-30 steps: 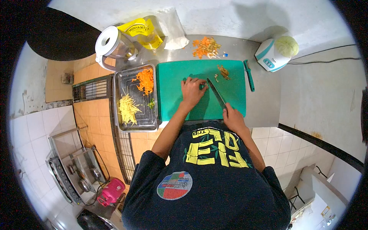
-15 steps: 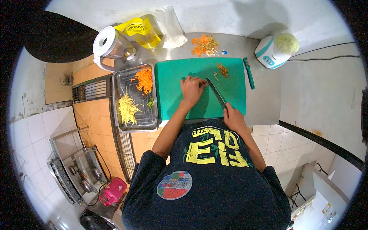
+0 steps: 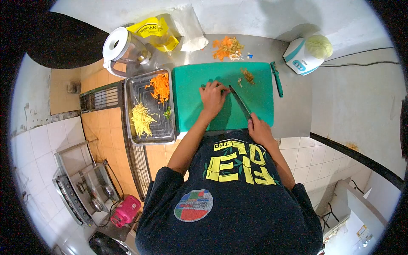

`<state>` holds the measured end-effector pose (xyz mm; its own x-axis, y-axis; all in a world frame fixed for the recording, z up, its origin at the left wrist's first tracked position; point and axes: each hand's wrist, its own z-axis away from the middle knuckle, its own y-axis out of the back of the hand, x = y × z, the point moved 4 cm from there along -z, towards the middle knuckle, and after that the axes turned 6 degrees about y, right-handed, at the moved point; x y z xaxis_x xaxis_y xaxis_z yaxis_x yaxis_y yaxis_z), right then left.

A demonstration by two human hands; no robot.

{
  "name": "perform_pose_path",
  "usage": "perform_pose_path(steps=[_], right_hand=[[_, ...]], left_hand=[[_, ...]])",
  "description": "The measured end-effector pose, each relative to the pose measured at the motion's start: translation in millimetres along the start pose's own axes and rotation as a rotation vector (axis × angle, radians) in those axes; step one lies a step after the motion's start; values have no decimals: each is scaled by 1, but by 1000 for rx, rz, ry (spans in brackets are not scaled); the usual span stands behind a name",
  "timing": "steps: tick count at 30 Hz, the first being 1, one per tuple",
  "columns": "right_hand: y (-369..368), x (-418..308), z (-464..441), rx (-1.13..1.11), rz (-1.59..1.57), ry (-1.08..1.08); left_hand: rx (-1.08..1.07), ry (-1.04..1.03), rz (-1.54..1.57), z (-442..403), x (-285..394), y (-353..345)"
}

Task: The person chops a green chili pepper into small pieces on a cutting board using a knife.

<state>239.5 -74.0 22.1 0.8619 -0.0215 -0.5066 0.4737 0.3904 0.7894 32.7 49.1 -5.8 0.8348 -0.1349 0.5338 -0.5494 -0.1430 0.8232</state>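
On the green cutting board (image 3: 191, 117), my left hand (image 3: 213, 98) rests with its fingers curled down. Whatever lies beneath those fingertips is hidden or too small to name. My right hand (image 3: 260, 130) grips a kitchen knife (image 3: 240, 103) by its handle. The blade slants up and left across the board, its tip close beside my left fingers. Farther back on the board lies a small heap of brownish peelings or scraps (image 3: 247, 77), with a few pale bits near it.
Left of the board, a metal tray (image 3: 173, 123) holds orange shreds (image 3: 160, 87), pale yellow strips (image 3: 142, 120) and green pieces (image 3: 167, 113). Behind stand a blender jug (image 3: 127, 49), an oil pouch (image 3: 159, 36) and carrot-coloured scraps (image 3: 226, 48). At right are a peeler (image 3: 277, 80) and a scale bearing cabbage (image 3: 318, 46).
The view has shifted very slightly. My left fingers have moved a little on the board; the knife and my right hand look nearly the same.
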Motion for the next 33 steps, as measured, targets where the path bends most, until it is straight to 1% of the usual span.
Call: perform_pose_path(steps=[8,17,20,23,26,33], right_hand=[[-2,1,-2,29,5,38],[1,-2,-3,-41,4,14],[-6,4,-5,-19,-11,55],[-5,4,-7,-19,18,67],[-6,-6,-15,-60,101,64],[-15,-6,-22,22,174,125]], left_hand=[[-25,33,9,-5,-1,0],[-78,58,6,-8,-3,-1],[-83,41,19,-10,-4,-2],[-141,60,3,-11,-5,-2],[-135,70,-4,-12,-6,-3],[-126,64,0,-7,-6,1]])
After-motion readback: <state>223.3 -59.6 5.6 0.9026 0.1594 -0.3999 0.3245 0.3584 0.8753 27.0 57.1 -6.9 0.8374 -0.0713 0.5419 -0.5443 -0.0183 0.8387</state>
